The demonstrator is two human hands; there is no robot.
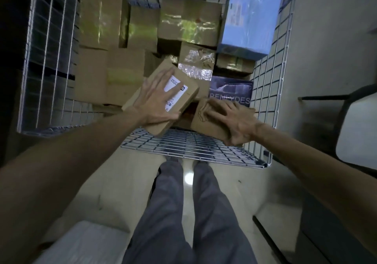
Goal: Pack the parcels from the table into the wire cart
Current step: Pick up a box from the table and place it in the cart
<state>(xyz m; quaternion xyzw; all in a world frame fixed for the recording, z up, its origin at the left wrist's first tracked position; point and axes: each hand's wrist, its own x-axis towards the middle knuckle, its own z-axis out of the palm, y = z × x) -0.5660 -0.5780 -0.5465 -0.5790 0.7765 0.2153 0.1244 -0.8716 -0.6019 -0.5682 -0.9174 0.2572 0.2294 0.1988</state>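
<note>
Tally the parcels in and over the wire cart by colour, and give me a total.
Brown boxes at the hands, labelled box under the left hand, printed box in the right hand: 2
Brown boxes lying in the wire cart: at least 7, blur hides edges
Light blue parcel: 1
Dark parcel: 1
Total: at least 11

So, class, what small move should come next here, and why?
Probably lower the brown cardboard parcel with the white label into the wire cart first: the left hand lies flat on it, it is tilted, not yet settled, and the right hand has a grip on the smaller plain brown cardboard parcel beside it.
</note>
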